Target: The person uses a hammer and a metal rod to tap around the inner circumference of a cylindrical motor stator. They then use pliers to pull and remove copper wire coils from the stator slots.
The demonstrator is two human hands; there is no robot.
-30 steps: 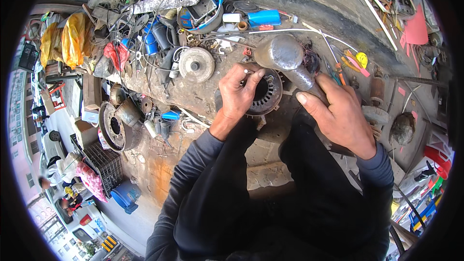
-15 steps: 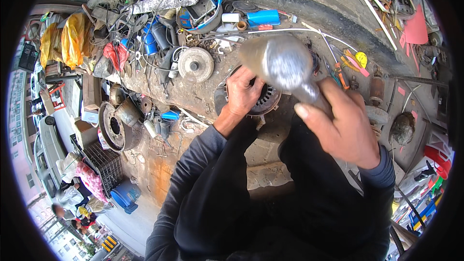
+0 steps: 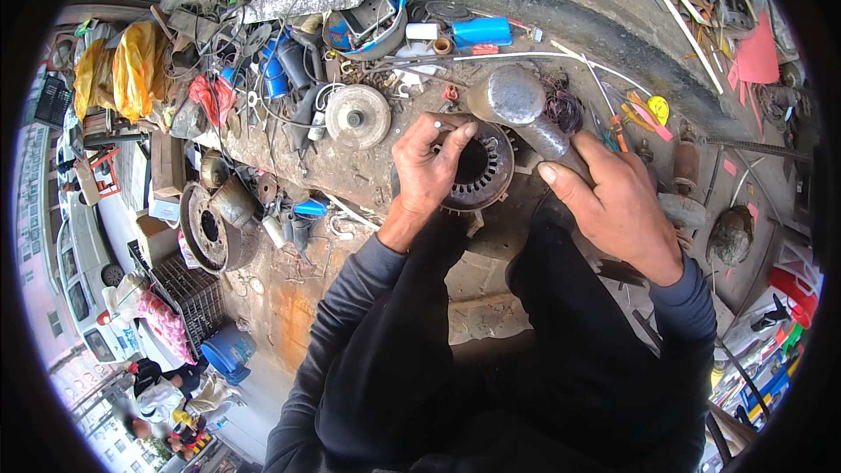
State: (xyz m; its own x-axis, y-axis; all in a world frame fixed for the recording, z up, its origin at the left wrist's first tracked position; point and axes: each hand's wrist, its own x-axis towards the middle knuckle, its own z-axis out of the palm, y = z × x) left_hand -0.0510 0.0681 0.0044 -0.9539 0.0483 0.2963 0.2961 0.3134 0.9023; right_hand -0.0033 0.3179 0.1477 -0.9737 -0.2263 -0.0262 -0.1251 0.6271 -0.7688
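Note:
My left hand (image 3: 425,166) is closed on a thin rod (image 3: 438,125) over the left rim of a round slotted metal motor part (image 3: 477,184), whose dark opening lies between my hands. My right hand (image 3: 618,215) grips the shaft of a heavy steel hammer (image 3: 511,95). The hammer's worn head hangs just to the right of my left fingertips, above the part's upper rim. A tangle of dark wire (image 3: 561,107) lies behind the hammer.
Around me lie a pale disc (image 3: 356,118), a rusty wheel-like drum (image 3: 201,232), blue containers (image 3: 482,31), pliers and white strips (image 3: 683,13). A wire crate (image 3: 188,315) and blue bin (image 3: 226,353) stand at left, with people (image 3: 162,403) and a white car beyond.
The hammer rose toward the camera half a second ago and is now lower again, near my left fingers. My left hand has shifted slightly. People at the far left have moved downward in view.

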